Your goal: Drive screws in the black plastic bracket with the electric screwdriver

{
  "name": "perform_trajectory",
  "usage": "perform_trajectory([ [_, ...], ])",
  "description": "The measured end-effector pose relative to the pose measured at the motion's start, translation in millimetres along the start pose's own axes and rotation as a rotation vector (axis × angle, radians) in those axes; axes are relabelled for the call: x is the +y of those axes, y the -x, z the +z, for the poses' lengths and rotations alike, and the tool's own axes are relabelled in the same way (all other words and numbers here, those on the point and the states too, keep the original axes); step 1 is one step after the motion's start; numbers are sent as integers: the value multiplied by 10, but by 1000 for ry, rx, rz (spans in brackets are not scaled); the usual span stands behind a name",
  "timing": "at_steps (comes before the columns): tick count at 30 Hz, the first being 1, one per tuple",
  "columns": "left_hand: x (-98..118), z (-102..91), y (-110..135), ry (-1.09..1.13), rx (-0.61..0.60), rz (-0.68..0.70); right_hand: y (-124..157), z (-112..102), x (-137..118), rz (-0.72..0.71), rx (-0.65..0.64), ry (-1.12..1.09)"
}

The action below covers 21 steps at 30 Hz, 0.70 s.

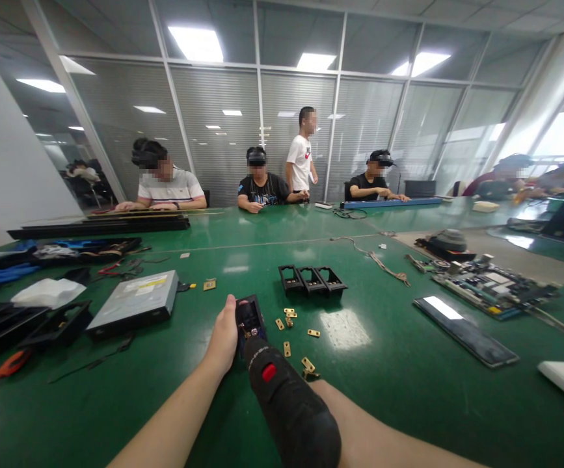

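My left hand [224, 335] grips the left side of a small black plastic housing [261, 312], thumb along its edge, holding it tilted up over the green table. A black cordless screwdriver [291, 403] with a red button points into the housing's opening, where some metal parts show. My right hand [321, 392] is mostly hidden behind the tool's body, wrapped about its handle. Just right of the housing lie several small brass plates [287, 349] with holes. Farther back stand black frames [312, 279] joined in a row, like the housing I hold.
On the left are an optical disc drive [138, 302], black trays [6, 323] and an orange-handled tool [13, 363]. A dark flat panel [464, 331] and circuit boards [494, 283] lie on the right. Several people sit across the green table [384, 396]; one person [301, 153] stands behind them.
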<state>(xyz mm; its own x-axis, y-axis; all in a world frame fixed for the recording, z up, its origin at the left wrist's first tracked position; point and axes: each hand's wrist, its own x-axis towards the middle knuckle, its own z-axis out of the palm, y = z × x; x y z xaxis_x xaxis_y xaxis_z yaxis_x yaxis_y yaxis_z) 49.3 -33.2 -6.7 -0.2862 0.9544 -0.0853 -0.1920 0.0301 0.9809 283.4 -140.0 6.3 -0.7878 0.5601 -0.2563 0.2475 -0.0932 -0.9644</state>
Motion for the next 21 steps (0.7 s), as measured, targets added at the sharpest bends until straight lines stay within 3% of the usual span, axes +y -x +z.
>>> perform_trajectory([
  [12,-1,-4,-5,12,-13,-35,114,-3,-73,-3,44,10],
  [21,13,6,-6,-9,-7,-32,275,-34,-443,-122,65,-26],
])
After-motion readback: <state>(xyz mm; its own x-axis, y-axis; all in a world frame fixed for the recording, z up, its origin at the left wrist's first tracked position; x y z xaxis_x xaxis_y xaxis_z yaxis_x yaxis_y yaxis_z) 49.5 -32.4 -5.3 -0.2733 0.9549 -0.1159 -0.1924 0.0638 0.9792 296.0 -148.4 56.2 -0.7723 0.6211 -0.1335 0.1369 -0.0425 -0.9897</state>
